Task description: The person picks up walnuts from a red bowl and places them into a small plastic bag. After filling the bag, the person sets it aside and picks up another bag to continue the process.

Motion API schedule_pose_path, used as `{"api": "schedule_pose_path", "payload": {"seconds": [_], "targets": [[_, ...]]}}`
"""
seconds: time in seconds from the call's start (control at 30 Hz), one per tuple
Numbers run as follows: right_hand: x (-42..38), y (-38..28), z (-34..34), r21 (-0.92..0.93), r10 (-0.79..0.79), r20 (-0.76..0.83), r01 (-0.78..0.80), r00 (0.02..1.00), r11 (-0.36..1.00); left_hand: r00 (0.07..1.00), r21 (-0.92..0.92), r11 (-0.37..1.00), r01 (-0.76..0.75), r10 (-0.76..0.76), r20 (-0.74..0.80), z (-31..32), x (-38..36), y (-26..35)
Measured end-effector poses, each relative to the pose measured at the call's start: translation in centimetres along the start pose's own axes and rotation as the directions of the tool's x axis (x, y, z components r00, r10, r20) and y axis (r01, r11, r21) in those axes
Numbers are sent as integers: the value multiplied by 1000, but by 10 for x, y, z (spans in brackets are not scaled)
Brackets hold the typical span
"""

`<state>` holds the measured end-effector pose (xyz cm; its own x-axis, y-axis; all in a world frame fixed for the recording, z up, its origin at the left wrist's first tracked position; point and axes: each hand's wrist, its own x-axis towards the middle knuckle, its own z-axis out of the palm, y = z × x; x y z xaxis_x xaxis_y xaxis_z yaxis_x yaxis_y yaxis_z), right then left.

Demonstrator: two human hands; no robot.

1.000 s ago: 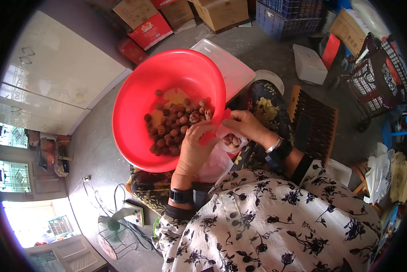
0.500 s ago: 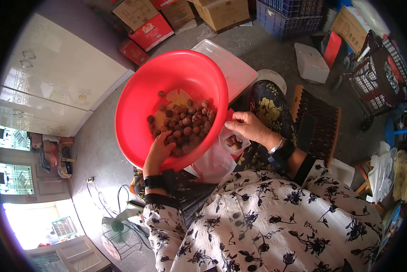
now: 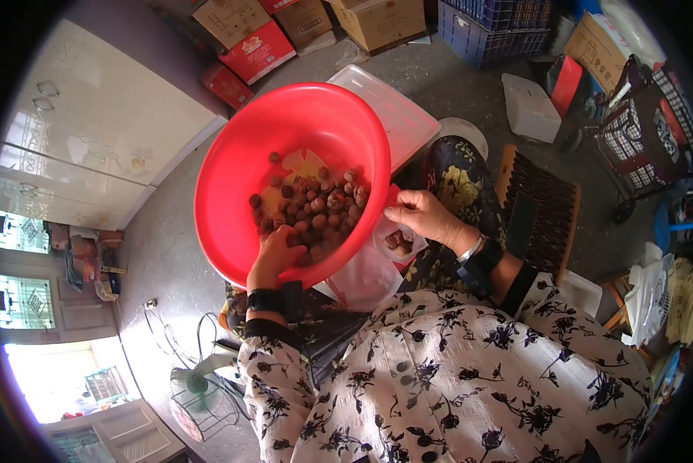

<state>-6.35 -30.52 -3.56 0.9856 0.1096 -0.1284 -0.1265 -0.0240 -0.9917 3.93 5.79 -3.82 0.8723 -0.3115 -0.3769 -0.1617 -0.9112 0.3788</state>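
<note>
A large red basin [image 3: 230, 154] holds many small, round, brown, rough-skinned nuts or fruits [image 3: 315, 204], heaped toward its near right side. My left hand [image 3: 273, 255] reaches over the near rim, fingers curled down into the heap and partly hidden there. Just outside the right rim, my right hand [image 3: 431, 216] pinches the edge of a thin translucent plastic bag [image 3: 365, 278] with thumb and fingers. Several more of the brown pieces [image 3: 398, 243] show inside the bag, below my right hand.
A translucent plastic lid or tray [image 3: 385, 108] lies under the basin's far right side. Cardboard boxes [image 3: 381, 23] and blue crates [image 3: 489, 31] stand at the back. A wooden beaded seat [image 3: 543, 208] and a checked cart [image 3: 643, 139] are to the right. At lower left stands a fan [image 3: 196, 390].
My left hand has shifted slightly, its fingers curling further into the heap. The basin has tilted or moved very little. My right hand stays on the bag's edge.
</note>
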Motion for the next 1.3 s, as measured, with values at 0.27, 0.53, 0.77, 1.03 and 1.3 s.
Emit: {"api": "schedule_pose_path", "payload": {"seconds": [0.27,0.53,0.77,1.03,1.3], "targets": [[0,-1,-1,-21,8,5,-8,1000,1000,998,279,960,9,8,-61,-7,-8,20],[-2,-8,0,-58,-3,-11,2,1000,998,991,-199,979,56,-31,126,-3,-13,21],[-4,-10,0,-70,-2,-10,2,1000,998,994,-156,986,51,-35,104,-6,-15,24],[-2,-4,1,-16,-17,-18,17,1000,1000,992,-842,526,121,-102,79,-42,-39,69],[1,5,1,-29,-47,-43,46,998,999,969,-995,-53,-80,229,-90,-31,-60,107]]}}
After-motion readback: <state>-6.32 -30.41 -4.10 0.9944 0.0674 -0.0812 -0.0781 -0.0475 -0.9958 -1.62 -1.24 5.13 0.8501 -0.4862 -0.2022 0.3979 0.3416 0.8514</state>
